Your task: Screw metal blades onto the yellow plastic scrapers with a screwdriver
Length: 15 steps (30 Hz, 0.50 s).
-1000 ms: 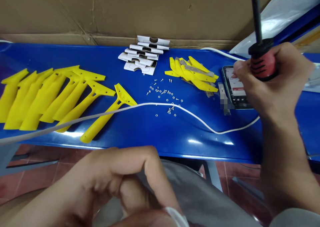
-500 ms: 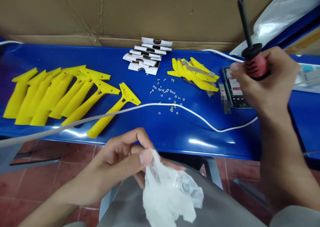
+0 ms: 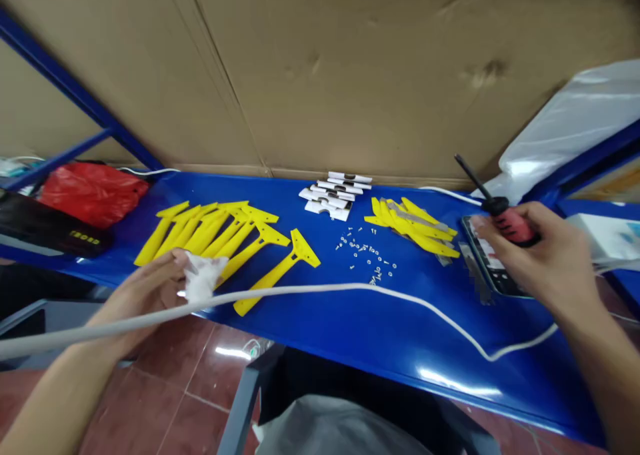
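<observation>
Left hand (image 3: 163,278) has its fingers closed on crumpled white plastic (image 3: 200,278), at the front edge of the blue table (image 3: 345,335) beside the yellow handles (image 3: 267,281). Right hand (image 3: 547,248) is wrapped round the red-and-black screwdriver (image 3: 517,227), shaft up, tip touching nothing, near the phone (image 3: 486,248). I'd call this step handling the plastic, driver idle. Next left move calls for clearing the white cable (image 3: 320,287); loose screws (image 3: 367,248) lie mid-table.

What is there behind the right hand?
Part of a phone shows on the blue table behind the right hand; the rest is covered and cannot be seen.
</observation>
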Tool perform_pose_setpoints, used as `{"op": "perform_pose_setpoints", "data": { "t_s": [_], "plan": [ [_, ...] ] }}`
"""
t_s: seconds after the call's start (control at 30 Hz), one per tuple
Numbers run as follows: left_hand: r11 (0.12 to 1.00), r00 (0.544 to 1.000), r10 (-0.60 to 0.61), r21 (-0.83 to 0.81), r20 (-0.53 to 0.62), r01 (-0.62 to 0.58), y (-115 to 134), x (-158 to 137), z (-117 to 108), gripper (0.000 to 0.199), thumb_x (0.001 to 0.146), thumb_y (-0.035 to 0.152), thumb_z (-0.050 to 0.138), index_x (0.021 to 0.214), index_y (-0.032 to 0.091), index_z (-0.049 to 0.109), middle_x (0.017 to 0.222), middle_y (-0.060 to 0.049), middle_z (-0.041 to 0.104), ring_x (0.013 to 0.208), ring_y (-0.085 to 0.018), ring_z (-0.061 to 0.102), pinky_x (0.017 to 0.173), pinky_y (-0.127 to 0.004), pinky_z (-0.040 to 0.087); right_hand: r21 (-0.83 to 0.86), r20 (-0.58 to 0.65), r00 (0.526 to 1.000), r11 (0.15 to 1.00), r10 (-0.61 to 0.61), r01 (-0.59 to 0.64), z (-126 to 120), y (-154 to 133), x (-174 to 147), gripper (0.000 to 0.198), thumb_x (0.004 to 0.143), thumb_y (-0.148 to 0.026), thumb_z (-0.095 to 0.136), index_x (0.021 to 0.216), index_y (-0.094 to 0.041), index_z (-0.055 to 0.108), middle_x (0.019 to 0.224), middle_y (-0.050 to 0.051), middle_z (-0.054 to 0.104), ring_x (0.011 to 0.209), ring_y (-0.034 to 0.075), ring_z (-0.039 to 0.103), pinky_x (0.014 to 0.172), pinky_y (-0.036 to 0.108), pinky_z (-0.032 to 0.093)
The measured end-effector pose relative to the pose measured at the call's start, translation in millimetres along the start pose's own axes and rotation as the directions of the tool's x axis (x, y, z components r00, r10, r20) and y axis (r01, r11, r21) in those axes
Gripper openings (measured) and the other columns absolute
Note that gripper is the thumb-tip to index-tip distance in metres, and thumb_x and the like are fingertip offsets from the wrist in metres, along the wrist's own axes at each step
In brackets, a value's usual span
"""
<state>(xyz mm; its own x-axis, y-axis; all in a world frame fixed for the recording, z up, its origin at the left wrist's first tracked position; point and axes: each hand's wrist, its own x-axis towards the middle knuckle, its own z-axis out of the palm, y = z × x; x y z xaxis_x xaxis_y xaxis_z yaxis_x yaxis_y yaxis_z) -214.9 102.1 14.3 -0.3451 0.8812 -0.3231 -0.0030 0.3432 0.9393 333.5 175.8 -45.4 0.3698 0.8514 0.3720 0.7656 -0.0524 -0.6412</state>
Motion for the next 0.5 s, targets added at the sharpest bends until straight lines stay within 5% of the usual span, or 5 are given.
{"op": "perform_pose_setpoints", "data": {
  "t_s": [0.17, 0.23, 0.5],
  "plan": [
    [0.975, 0.978, 0.202, 0.108, -0.059, -0.195, 55.6, 97.7, -43.6, 0.017, 0.106, 0.033, 0.064, 0.1, 0.018, 0.059, 0.112, -0.008, 0.082, 0.1, -0.022, 0.077, 0.098, -0.043, 0.067, 0.029, 0.014, 1.0, 0.999, 0.028, -0.028, -0.6, -9.1, 1.7, 0.053, 0.066, -0.08, 0.072, 0.073, -0.029, 0.062, 0.062, 0.001, 0.058, 0.058, 0.024, 0.05, 0.062, 0.044, 0.043],
    [0.966, 0.981, 0.193, 0.173, -0.005, -0.19, 72.8, 141.4, -49.5, 0.019, 0.112, 0.032, 0.055, 0.105, 0.015, 0.057, 0.122, -0.011, 0.081, 0.103, -0.02, 0.077, 0.106, -0.045, 0.064, 0.038, 0.02, 0.999, 0.998, 0.041, -0.042, -1.0, -13.1, 1.5, 0.05, 0.065, -0.078, 0.071, 0.073, -0.03, 0.063, 0.062, 0.002, 0.059, 0.058, 0.026, 0.051, 0.063, 0.046, 0.043],
    [0.948, 0.984, 0.179, 0.272, -0.021, -0.167, 97.1, 261.7, -41.1, 0.011, 0.109, 0.016, 0.057, 0.104, 0.006, 0.057, 0.096, -0.002, 0.081, 0.069, -0.005, 0.066, 0.079, -0.016, 0.058, 0.048, 0.029, 0.999, 0.998, 0.037, -0.039, -0.3, -11.9, 0.6, 0.038, 0.073, -0.071, 0.073, 0.068, -0.036, 0.058, 0.058, 0.001, 0.056, 0.056, 0.03, 0.051, 0.062, 0.048, 0.044]
  ]
}}
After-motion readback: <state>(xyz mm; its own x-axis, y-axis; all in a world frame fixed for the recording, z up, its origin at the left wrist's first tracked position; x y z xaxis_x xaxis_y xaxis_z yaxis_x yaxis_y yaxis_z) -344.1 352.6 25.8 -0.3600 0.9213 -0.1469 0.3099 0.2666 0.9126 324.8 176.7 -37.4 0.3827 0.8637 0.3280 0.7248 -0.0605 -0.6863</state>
